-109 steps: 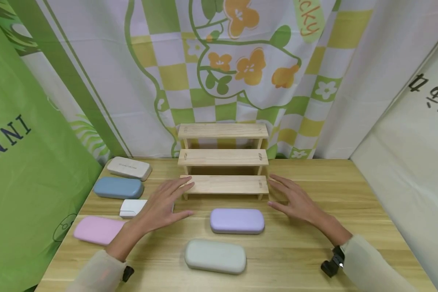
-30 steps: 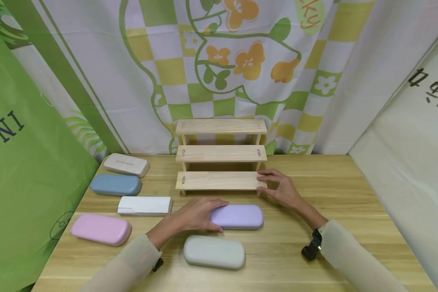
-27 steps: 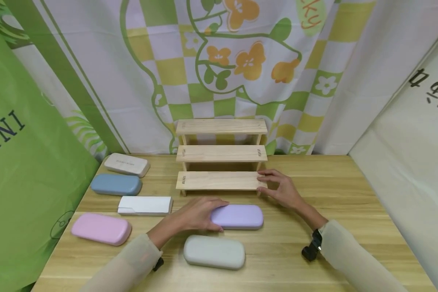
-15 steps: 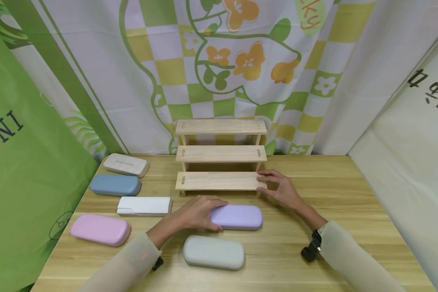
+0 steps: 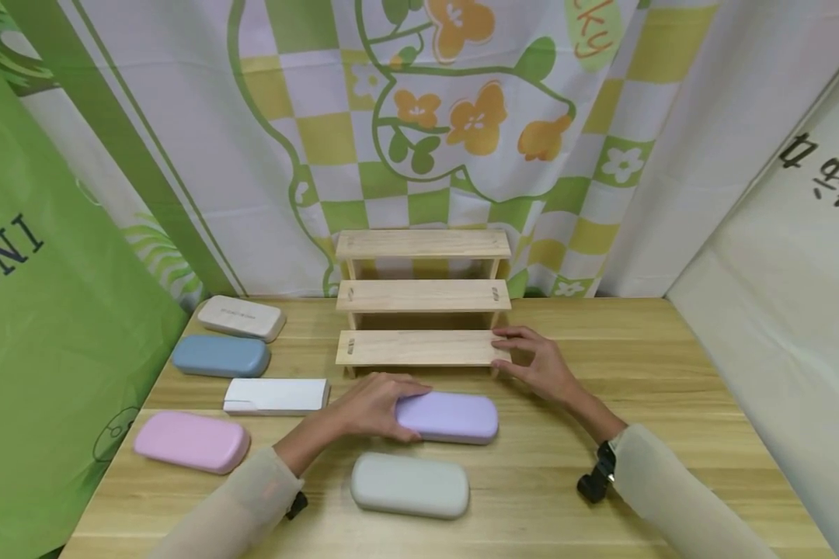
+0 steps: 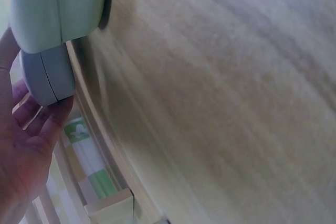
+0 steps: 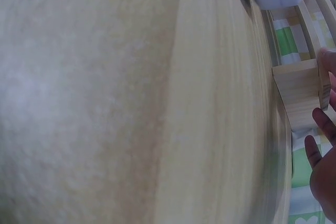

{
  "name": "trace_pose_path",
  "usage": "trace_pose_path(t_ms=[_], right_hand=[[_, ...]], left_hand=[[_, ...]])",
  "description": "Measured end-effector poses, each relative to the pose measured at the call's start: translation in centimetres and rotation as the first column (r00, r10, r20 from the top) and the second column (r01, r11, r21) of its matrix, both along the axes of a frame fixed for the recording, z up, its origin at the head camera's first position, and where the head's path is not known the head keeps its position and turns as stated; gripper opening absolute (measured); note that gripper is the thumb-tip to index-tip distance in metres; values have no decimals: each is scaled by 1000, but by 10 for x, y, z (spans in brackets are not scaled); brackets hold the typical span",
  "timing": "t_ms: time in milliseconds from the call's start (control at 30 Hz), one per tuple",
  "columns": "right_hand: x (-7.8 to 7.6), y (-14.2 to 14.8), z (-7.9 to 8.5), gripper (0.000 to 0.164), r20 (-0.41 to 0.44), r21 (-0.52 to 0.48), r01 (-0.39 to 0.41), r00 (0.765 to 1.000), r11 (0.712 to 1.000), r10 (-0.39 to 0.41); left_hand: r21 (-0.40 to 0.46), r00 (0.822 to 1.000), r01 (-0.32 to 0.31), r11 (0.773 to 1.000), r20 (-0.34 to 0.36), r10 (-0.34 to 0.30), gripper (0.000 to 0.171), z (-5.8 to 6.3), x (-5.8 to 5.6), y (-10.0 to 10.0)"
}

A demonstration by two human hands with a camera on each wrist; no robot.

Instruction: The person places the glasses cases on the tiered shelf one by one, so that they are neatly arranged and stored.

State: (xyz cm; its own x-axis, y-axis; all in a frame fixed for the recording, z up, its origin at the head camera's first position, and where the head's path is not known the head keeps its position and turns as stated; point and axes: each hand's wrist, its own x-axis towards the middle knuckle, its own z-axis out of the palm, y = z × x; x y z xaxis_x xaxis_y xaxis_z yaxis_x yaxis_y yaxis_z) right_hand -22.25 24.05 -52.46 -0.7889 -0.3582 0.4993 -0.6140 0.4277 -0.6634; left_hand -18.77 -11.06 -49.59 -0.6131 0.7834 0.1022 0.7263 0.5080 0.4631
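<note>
- The purple case [image 5: 453, 417] is just in front of the wooden stand [image 5: 419, 347]; whether it touches the desk [image 5: 545, 505], I cannot tell.
- It should be light, stiff and somewhat slippery; best is to hold it across its width, near one end.
- The left hand [image 5: 374, 405], half closed, grips its left end.
- The right hand [image 5: 544, 369], fingers bent, pinches the stand's lowest shelf at the right end.
- Farther in front of the stand lies a grey-green case [image 5: 410, 485]; to the stand's left, a blue case [image 5: 221, 356].

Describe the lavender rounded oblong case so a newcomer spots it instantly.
On the wood-grain table, find the three-tier pale wooden stand. Just in front of its lowest shelf is the lavender rounded oblong case. It alone is purple-toned, and it alone is gripped by the left hand.
</note>
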Motion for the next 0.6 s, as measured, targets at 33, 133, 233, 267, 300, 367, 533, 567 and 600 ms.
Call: trace_pose_path(t_ms=[33, 133, 233, 267, 300, 367, 533, 567, 600], right_hand=[[0, 0, 0, 33, 4, 0, -1, 1000, 1000, 1], [0, 0, 1, 32, 13, 4, 0, 1000, 1000, 0], [1, -1, 2, 32, 16, 5, 1, 1000, 1000, -1], [1, -1, 2, 32, 15, 4, 2, 1000, 1000, -2], [1, -1, 2, 32, 13, 3, 3, 1000, 1000, -3], [2, -1, 3, 32, 8, 4, 5, 1000, 1000, -5], [2, 0, 3, 33, 35, 10, 12, 999, 1000, -13], [1, 0, 2, 33, 43, 6, 13, 999, 1000, -14], [1, 0, 2, 33, 48, 5, 16, 999, 1000, -16]], left_hand=[[6, 1000, -1, 1000, 5, 1, 78, 1, 0, -1], [22, 1000, -3, 1000, 15, 3, 77, 5, -1, -2], [36, 1000, -11, 999, 19, 10, 76, 11, -2, -3], [36, 1000, -14, 999, 18, 14, 76, 13, -3, -3], [38, 1000, -17, 999, 17, 16, 75, 15, -3, -4], [40, 1000, -20, 999, 15, 20, 75, 18, -5, -5], [66, 1000, -18, 998, -1, 18, 74, 29, -11, -9], [73, 1000, -16, 997, -4, 16, 74, 32, -13, -10], [80, 1000, -17, 997, -7, 18, 74, 34, -15, -11]])
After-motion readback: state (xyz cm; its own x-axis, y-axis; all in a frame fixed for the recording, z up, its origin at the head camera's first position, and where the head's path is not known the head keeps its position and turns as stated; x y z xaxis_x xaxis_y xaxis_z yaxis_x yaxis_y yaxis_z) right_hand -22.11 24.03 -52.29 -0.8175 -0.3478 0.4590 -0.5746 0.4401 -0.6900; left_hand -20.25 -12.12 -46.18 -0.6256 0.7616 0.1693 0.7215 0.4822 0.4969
